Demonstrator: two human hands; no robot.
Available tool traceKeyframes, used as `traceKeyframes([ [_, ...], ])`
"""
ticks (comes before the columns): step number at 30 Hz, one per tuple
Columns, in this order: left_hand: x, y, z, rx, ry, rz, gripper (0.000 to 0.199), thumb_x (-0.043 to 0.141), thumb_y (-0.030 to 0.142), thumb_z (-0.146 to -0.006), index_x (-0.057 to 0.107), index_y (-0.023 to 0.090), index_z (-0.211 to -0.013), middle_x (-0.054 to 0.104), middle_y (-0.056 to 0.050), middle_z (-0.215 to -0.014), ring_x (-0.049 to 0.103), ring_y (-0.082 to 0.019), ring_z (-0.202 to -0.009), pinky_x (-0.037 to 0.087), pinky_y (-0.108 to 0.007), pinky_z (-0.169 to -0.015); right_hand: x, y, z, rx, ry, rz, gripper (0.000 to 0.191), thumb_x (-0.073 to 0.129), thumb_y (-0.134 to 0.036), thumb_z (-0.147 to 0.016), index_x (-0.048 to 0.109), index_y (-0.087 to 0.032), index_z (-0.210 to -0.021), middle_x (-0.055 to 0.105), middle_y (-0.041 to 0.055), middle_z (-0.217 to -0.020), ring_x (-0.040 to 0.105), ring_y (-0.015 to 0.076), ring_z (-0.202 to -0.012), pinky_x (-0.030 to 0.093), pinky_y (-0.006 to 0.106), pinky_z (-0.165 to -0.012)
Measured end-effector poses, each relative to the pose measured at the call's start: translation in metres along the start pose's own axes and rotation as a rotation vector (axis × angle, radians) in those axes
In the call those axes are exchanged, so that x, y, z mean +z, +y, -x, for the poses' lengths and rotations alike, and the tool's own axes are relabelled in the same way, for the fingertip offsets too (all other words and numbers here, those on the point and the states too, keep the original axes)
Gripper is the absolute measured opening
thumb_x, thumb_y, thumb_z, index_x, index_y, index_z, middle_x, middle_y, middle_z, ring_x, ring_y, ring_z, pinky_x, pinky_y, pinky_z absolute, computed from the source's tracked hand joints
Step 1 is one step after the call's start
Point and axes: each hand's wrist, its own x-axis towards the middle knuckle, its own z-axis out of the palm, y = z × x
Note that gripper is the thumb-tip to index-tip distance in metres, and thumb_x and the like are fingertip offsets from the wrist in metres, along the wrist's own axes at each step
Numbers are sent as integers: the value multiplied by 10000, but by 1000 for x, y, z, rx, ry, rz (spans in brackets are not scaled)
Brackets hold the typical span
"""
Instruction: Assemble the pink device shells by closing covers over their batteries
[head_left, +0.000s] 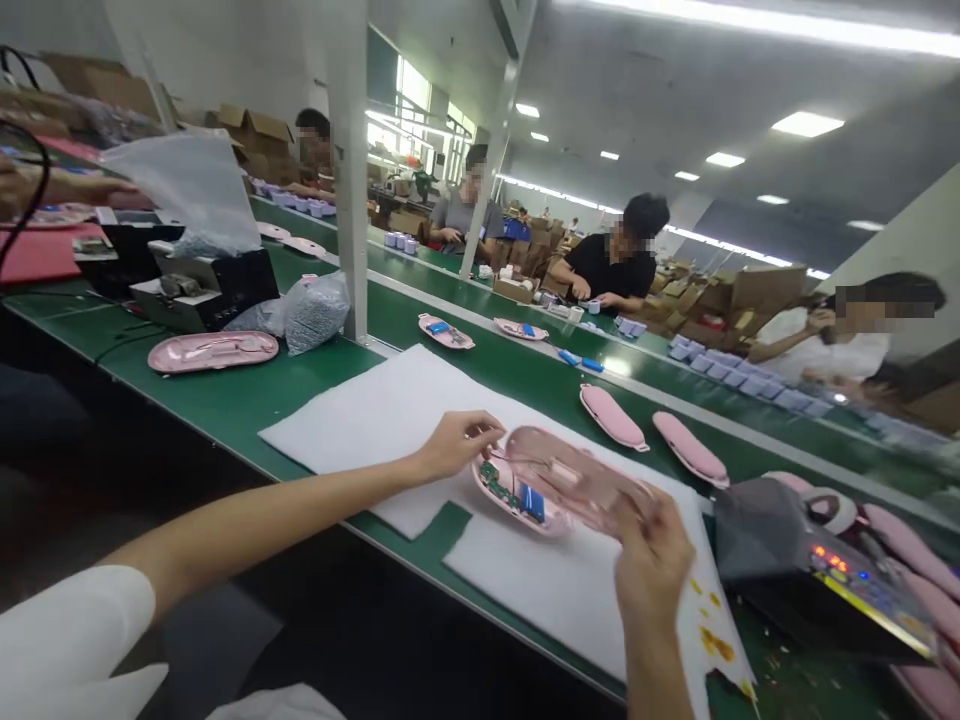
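Observation:
In my right hand (656, 550) is the right end of a pink oval shell half (585, 480), held tilted and slightly blurred, its inner side showing. Under it, on the white foam sheet (375, 405), lies a second pink shell half (556, 525) holding a green circuit board (496, 482) and a blue battery (532, 502). My left hand (461, 445) is at the left end of these halves, thumb and fingers pinched together. Thin wires run close by its fingertips; whether they are in the pinch is too small to tell.
A soldering station (825, 570) with a lit display stands at right. Pink shells (611, 417) and loose blue batteries (581, 360) lie along the green bench (300, 400). Bags of small parts (319, 312) sit at left by a metal post (351, 180). Several co-workers sit opposite.

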Motion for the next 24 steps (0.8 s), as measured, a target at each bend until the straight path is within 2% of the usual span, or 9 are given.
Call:
traceKeyframes([
  [3,-6,-4,-2,19,111,91,149,580,228,-852,694,134,-833,695,-35,-752,636,-136,-578,495,-230,-564,44,-16,-16,13,-17,49,376,655,-490,-785,622,-162,-968,625,12,-861,571,172,-807,455,292,-762],
  [5,-10,-8,-2,41,179,118,151,600,248,-862,710,147,-841,701,-39,-791,630,-137,-606,493,-240,-591,57,-16,-17,55,11,40,403,671,-507,-771,612,-166,-977,627,18,-892,576,175,-829,472,297,-769],
  [8,-18,-15,-1,180,205,49,135,651,269,-863,739,172,-831,691,-47,-836,625,-148,-713,500,-249,-664,58,-10,-10,127,33,-62,423,694,-511,-759,584,-181,-1000,620,19,-953,588,174,-863,500,295,-765],
  [13,-27,-24,0,476,125,-125,116,675,246,-874,766,186,-834,627,-78,-1012,607,-141,-777,516,-260,-711,62,-5,3,115,39,-47,401,702,-493,-775,595,-170,-986,615,26,-964,582,163,-877,509,278,-779],
  [16,-27,-24,1,482,137,-134,100,689,221,-859,767,183,-810,605,-94,-1087,606,-156,-831,533,-263,-711,69,-6,5,179,-32,-164,453,722,-498,-753,579,-173,-1033,629,40,-985,601,177,-875,526,290,-740],
  [20,-26,-22,5,397,193,-42,133,636,238,-898,751,182,-864,641,-80,-1054,636,-146,-813,562,-263,-725,69,-7,4,133,-46,-125,449,720,-494,-761,590,-170,-1044,629,35,-974,593,164,-866,515,279,-758],
  [24,-24,-22,10,462,153,-160,181,588,250,-931,752,189,-886,639,-87,-1135,649,-146,-800,558,-297,-788,67,-7,7,109,-77,-97,443,718,-493,-773,600,-163,-1044,624,36,-959,584,160,-853,508,277,-761],
])
